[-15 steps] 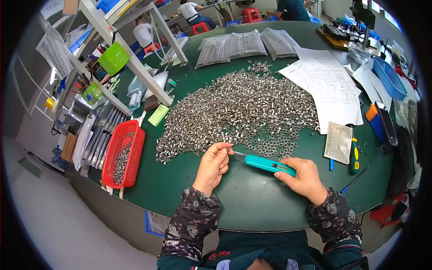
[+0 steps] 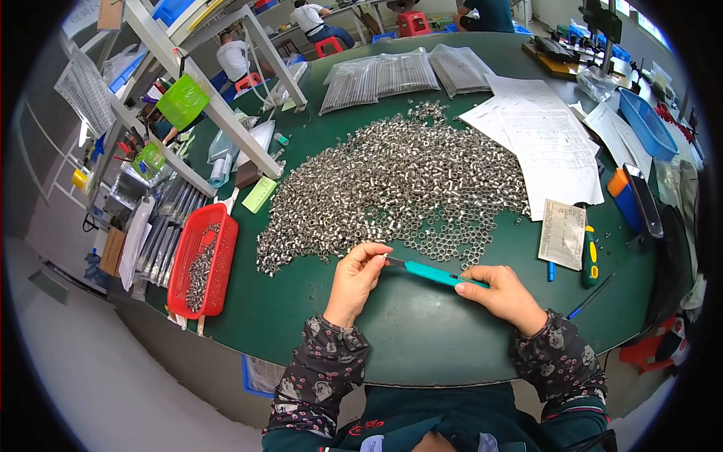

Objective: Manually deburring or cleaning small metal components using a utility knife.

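One teal tool (image 2: 437, 273), one red basket (image 2: 202, 270), two hands (bare), countless metal rings (image 2: 399, 184)

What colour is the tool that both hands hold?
The tool is teal with a metal tip, seen best in the head view.

A heap of metal rings (image 2: 392, 188) lies mid-bench (image 2: 422, 331), a basket (image 2: 202, 260) to its left, papers (image 2: 542, 143) to its right, bagged rods (image 2: 407, 71) behind.
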A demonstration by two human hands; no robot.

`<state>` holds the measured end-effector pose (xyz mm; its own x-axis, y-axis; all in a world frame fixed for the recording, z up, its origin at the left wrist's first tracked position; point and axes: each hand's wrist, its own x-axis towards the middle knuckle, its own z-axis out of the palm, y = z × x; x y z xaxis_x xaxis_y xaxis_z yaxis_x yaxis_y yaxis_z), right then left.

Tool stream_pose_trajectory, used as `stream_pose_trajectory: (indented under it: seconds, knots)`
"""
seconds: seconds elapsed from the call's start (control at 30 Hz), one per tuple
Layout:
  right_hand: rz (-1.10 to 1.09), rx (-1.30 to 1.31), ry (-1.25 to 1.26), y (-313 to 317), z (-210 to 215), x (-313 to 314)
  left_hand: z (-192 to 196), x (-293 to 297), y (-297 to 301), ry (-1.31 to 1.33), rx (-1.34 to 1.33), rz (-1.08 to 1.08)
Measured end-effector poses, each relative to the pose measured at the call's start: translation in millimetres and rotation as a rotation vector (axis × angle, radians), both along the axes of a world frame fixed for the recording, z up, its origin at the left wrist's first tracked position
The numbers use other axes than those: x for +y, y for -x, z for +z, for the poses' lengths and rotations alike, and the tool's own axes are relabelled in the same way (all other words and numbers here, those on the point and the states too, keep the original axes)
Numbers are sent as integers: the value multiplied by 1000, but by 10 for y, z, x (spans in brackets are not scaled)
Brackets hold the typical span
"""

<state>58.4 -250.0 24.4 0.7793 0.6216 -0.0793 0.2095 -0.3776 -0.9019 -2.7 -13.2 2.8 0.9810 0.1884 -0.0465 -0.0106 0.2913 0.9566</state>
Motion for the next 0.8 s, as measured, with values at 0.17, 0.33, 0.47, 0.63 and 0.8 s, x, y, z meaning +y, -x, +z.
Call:
stream_pose_trajectory:
  seconds: [0.17,0.33,0.47,0.63,0.8]
  knots:
    - [-111,-205,111,80,64,25,17,-49,19,-234,23,129]
    - [-167,-691,85,199,71,83,-22,-34,1,-39,56,134]
    - [-159,-723,76,175,64,62,-1,-8,-4,79,96,188]
    - [-151,-527,80,157,36,78,25,-18,-2,74,90,163]
    - [-95,-350,90,119,33,65,33,-40,-7,39,104,165]
